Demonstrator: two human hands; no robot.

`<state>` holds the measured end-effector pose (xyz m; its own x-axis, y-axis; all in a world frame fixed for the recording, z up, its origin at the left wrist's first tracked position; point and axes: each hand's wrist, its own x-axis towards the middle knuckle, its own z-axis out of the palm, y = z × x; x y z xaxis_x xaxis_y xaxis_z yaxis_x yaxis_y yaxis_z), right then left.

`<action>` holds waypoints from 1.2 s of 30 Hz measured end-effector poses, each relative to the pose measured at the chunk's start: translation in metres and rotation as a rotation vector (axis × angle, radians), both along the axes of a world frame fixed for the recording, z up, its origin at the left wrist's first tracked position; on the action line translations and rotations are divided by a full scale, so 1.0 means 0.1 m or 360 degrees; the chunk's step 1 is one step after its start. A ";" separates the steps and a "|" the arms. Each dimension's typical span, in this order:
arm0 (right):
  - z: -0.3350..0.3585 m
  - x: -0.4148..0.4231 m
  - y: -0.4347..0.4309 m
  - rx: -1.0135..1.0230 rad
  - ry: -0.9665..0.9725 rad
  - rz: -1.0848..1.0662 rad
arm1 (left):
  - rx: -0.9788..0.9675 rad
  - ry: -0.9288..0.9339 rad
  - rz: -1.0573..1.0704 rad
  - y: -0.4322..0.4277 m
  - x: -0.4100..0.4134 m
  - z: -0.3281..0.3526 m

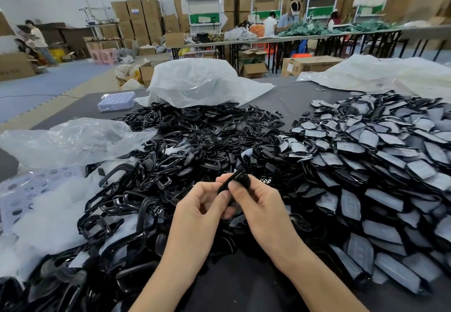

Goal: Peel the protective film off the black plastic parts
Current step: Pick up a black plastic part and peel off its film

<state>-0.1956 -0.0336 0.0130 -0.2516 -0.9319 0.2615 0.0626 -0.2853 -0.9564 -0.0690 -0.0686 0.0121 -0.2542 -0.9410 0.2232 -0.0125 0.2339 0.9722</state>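
Pinching one small black plastic part [234, 179] between both hands, we are listing from the grip outward. The fingers [238, 190] of the right hand [261, 204] are curling round its right side, thumb pressing against it; the left hand [202, 205] is pinching its left side between thumb and fingertips. Both hands are holding this part alone, just above the middle of the heap. Whether film is clinging to it we cannot tell; it is reading as plain black.

Risks, as we are judging them: the part is looking small and glossy, so a hard tug at a film corner could be flicking it out of the pinch into the heap below, where we would be losing it among look-alikes. A nail digging for an edge could be scratching the face. Film tearing partway could be leaving a strip behind.

Stock lying round the hands: a pile of bare black frames [170, 145] is spreading left and centre; a pile of film-covered parts [380, 155], grey-faced, is spreading right. At the left clear plastic bags [73, 140] are slumping, a white bag [202, 84] is sitting at the far edge, and a small lidded box [116, 101] is lying just beside it. The desk [292, 96] is showing dark grey beyond the piles.

Room: stacked cartons [144, 13] are lining the back wall, and people are working at long tables [292, 37] there.
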 end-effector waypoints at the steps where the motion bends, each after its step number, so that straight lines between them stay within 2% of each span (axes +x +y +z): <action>1: 0.01 -0.02 0.00 -0.0036 -0.0026 -0.0061 | -0.0190 -0.0204 0.0096 0.00 0.01 -0.03; 4: 0.06 -0.18 -0.02 -0.0104 -0.0219 -0.0302 | -0.0628 -0.0691 0.0183 0.02 0.05 -0.07; 7: 0.05 -0.35 -0.04 -0.0053 -0.0193 -0.0559 | -0.0973 -0.1226 0.0045 0.06 0.01 -0.15; 9: 0.03 -0.40 -0.05 -0.0041 -0.0127 -0.0625 | -0.1077 -0.1459 -0.0036 0.10 0.00 -0.19; 11: 0.02 -0.41 -0.06 -0.0057 -0.0089 -0.0637 | -0.1034 -0.1551 -0.0095 0.09 0.00 -0.19; 16: 0.05 -0.52 -0.06 -0.0094 -0.0076 -0.0802 | -0.0940 -0.1465 -0.0162 0.07 0.04 -0.18; 20: 0.09 -0.65 -0.05 -0.0080 -0.0262 -0.0954 | -0.0912 -0.1271 -0.0103 0.08 -0.11 -0.08; 24: 0.08 -0.68 -0.06 -0.0065 -0.0271 -0.1010 | -0.1012 -0.1462 -0.0084 -0.08 -0.43 0.02; 27: 0.07 -0.63 -0.07 -0.0055 -0.0198 -0.0988 | -0.0795 -0.1612 0.0202 -0.33 -0.55 0.08; 30: 0.05 -0.59 -0.07 -0.0054 -0.0106 -0.0944 | -0.0579 -0.1717 0.0195 -0.51 -0.60 0.02; 33: 0.06 -0.57 -0.07 -0.0062 -0.0089 -0.0902 | -0.0503 -0.1505 0.0217 -0.60 -0.60 -0.05; 36: 0.05 -0.56 -0.06 -0.0074 -0.0111 -0.0840 | -0.0363 -0.1158 0.0233 -0.62 -0.54 -0.05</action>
